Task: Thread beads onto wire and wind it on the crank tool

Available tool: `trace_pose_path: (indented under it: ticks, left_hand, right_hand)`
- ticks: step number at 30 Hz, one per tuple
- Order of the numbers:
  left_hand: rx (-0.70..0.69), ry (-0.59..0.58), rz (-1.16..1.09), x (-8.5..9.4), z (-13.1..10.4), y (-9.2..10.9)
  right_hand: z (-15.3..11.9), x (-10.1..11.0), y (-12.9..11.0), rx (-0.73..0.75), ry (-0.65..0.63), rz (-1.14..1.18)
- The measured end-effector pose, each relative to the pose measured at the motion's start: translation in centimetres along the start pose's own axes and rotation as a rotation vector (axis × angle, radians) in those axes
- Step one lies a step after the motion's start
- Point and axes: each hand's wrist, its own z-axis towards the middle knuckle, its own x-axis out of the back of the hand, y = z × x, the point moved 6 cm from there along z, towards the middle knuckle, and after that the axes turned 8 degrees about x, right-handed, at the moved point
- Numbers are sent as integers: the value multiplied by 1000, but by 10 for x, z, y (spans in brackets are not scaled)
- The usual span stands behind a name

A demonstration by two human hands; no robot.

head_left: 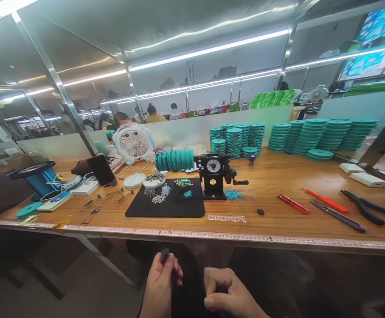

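Note:
Below the table's front edge, my left hand (161,282) is closed, with a small black piece (165,254) pinched between thumb and fingers. What kind of piece it is cannot be made out. To its right, my right hand (227,291) is curled with thumb and forefinger close together; whatever it may hold is too small or hidden. Above both hands on the table stands a black hand-crank winder (213,181) with a dial. Several teal spools (175,160) sit in a row on its shaft. A black mat (166,210) carries small piles of colored beads (183,182) and metal bits (159,199).
Stacks of teal spools (320,134) line the back right. Pliers (361,207), tweezers (338,215) and an orange-handled tool (326,201) lie at the right. On the left are a phone (101,170), a white fan (134,143) and a big blue reel (40,183). A measuring tape (192,234) runs along the front edge.

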Motion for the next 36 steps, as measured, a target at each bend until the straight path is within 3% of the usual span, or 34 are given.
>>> trace_pose_path:
  ticks: [3, 7, 10, 14, 23, 26, 31, 36]
  left_hand:
    - [28, 47, -16, 6, 3, 3]
    - [145, -159, 117, -14, -3, -9]
    - [199, -327, 186, -31, -10, -21]
    - [251, -397, 239, -36, -14, -33]
    - [146, -400, 144, -36, -18, -17]
    - [122, -377, 82, -34, -17, -13]
    - [160, -259, -80, -24, -11, -18]
    - [204, -233, -165, -22, -11, -17]
  right_hand:
    - [-1, 3, 1, -31, 70, 80]
    - [4, 9, -5, -90, 248, -78]
    - [10, 1, -7, -142, 239, -33]
    - [11, -8, 1, -208, 196, 68]
    - [9, 4, -13, -94, 301, -144]
    - [6, 11, -9, -98, 311, -98]
    - [0, 21, 8, -153, 340, -77]
    - [1, 19, 10, -183, 329, -111]
